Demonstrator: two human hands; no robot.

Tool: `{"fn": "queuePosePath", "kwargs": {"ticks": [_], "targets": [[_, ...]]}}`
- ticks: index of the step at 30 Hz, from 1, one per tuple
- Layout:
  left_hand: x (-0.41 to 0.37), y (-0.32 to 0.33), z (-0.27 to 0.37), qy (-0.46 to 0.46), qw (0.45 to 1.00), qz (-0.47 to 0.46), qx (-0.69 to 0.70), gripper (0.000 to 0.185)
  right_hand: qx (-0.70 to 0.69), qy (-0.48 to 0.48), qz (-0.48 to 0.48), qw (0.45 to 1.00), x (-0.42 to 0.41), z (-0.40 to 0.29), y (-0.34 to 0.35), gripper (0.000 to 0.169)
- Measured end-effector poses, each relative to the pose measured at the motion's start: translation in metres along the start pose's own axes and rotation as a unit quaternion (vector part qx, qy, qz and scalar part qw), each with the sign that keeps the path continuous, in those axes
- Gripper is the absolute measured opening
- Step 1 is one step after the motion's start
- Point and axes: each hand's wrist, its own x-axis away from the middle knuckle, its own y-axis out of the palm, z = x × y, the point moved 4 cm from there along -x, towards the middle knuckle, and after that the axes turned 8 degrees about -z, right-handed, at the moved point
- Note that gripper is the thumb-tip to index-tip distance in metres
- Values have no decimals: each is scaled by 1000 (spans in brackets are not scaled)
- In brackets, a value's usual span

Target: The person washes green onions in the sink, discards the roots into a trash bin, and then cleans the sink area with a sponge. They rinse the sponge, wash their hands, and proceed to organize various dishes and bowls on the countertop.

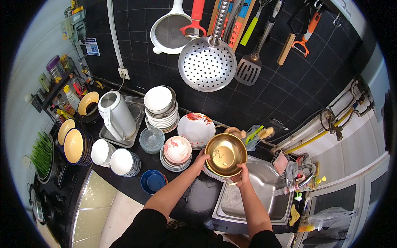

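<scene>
Both my hands hold a gold-coloured metal bowl (226,154) with wire handles, tilted towards me, near the left edge of a stainless steel sink (219,210). My left hand (201,162) grips its left rim. My right hand (242,176) grips its lower right side by a handle. Plates (212,175) lie partly hidden under the bowl. Just behind stands a stack of white plates (196,128) with a red pattern. Left of my left hand are a red-and-white bowl (177,149) on stacked dishes and a glass bowl stack (151,140). Water runs from the faucet (305,173) into the sink.
Further left are white bowls (121,161), a blue bowl (152,181), yellow-lined bowls (73,145), a white electric kettle (116,114) and another stack of bowls and plates (158,99). A perforated steel skimmer (207,65) and a slotted turner (248,69) hang on the black tiled wall.
</scene>
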Motion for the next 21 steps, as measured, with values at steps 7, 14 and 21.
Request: {"fn": "queuePosePath", "kwargs": {"ticks": [7,14,21], "targets": [[7,5,-4,16,999,-26,25,74,-7,-25,19,999,28,-3,26,48],[43,25,-4,40,999,-28,3,73,-6,-43,54,998,73,-9,39,47],[106,32,-25,54,998,-5,-7,71,-32,-6,67,997,120,24,43,46]]}}
